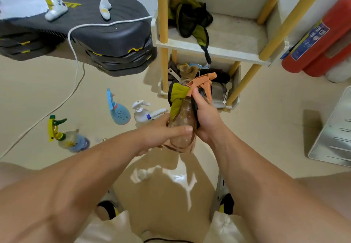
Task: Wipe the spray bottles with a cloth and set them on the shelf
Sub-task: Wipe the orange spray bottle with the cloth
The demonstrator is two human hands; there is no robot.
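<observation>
My left hand grips the lower body of a clear brownish spray bottle with an orange trigger head. My right hand holds an olive and black cloth wrapped around the bottle's neck and upper side. On the floor to the left lie a blue spray bottle, a white spray bottle and a clear one with a yellow-green head. The white shelf with yellow posts stands right behind the held bottle.
The shelf's upper tier holds another olive-black cloth; its bottom tier is full of rags and utensils. A dark stack of step platforms with a white cable sits at the left. Red fire extinguishers and a metal rack are at the right.
</observation>
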